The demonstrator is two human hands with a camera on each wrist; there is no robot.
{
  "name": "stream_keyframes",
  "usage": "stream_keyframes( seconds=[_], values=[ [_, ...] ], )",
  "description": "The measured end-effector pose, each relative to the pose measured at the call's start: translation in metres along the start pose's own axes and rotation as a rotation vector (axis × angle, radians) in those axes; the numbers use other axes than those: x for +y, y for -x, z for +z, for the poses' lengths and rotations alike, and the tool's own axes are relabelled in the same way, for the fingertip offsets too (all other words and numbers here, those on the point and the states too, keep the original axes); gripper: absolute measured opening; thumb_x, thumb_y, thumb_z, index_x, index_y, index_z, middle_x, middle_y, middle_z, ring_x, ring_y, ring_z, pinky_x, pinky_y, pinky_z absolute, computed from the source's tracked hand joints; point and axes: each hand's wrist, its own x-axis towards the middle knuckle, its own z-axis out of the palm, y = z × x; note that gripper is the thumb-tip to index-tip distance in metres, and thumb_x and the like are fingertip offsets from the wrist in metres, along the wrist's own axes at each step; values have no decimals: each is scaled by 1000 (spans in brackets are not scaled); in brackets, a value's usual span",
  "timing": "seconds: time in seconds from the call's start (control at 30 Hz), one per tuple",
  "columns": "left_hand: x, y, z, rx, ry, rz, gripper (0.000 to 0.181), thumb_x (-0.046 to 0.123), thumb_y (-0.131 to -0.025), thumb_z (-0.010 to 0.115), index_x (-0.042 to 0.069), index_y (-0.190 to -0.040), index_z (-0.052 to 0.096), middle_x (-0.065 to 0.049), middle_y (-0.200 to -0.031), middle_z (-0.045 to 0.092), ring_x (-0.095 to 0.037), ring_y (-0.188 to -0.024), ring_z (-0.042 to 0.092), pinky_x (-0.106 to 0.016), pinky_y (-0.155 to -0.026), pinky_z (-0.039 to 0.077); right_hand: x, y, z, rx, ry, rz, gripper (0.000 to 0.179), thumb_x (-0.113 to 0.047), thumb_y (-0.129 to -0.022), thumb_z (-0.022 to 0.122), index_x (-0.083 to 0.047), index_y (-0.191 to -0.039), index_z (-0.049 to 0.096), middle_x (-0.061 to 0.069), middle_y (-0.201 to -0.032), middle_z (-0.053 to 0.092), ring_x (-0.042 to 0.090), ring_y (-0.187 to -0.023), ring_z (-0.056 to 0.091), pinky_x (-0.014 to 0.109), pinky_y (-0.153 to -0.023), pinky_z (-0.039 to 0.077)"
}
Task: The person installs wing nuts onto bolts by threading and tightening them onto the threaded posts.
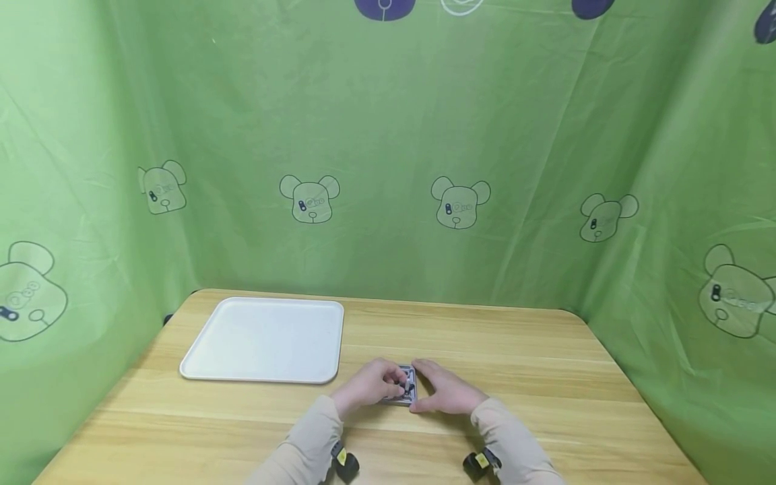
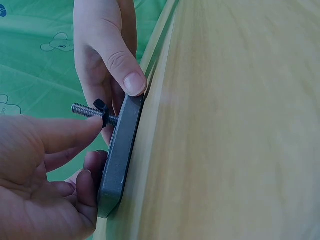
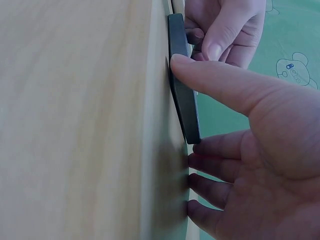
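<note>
A flat, dark grey metal block (image 2: 121,150) lies on the wooden table, with a threaded bolt (image 2: 82,110) standing up from it. My left hand (image 1: 371,382) pinches a small black wing nut (image 2: 103,111) on that bolt between thumb and forefinger. Its other fingers curl beside the block's edge. At the block's right side, my right hand (image 1: 447,391) grips it, thumb on the near edge and forefinger at the far corner. The right hand's remaining fingers touch the tabletop. In the head view, my left fingers cover part of the block's recessed top.
A white rectangular tray (image 1: 267,340) sits at the back left of the wooden table (image 1: 485,337). Green curtains (image 1: 388,121) with bear drawings surround the table at the back and sides. Each wrist wears a small black camera strapped below the sleeve.
</note>
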Motion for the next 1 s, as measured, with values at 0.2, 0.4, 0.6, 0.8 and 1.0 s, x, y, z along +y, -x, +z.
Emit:
stream_keyframes(
  seconds=[0.2,0.4,0.6,0.8,1.0],
  values=[
    [-1,0,0,7,-17,11,10,4,-89,63,4,-96,71,-7,-94,71,-10,-86,57,-28,-82,47,-1,1,0,2,1,0,100,-43,-73,80,2,-148,32,26,-154,32,46,-141,32,62,-113,25],
    [0,0,0,19,-35,1,11,6,-91,61,7,-97,71,-5,-96,70,-12,-92,57,-35,-88,45,-2,1,-1,-4,-2,8,100,-43,-73,80,2,-148,32,26,-154,31,46,-141,32,62,-113,25],
    [-1,0,2,44,53,-50,8,4,-90,62,7,-97,61,-2,-88,60,-13,-83,54,-26,-75,44,-3,1,-1,0,-2,14,100,-42,-73,80,2,-148,31,25,-154,31,46,-141,32,62,-113,25],
    [-1,0,3,56,95,-79,12,-1,-86,64,7,-88,55,-1,-83,56,-15,-78,52,-24,-67,42,-4,1,-1,3,5,13,99,-41,-73,80,2,-148,32,26,-154,31,46,-141,32,62,-113,25],
    [1,0,2,45,60,-56,13,-1,-84,66,8,-83,58,0,-83,58,-12,-78,52,-24,-70,43,-4,1,-1,1,5,20,99,-41,-73,80,1,-149,32,25,-155,31,45,-141,32,62,-113,25]
  ],
)
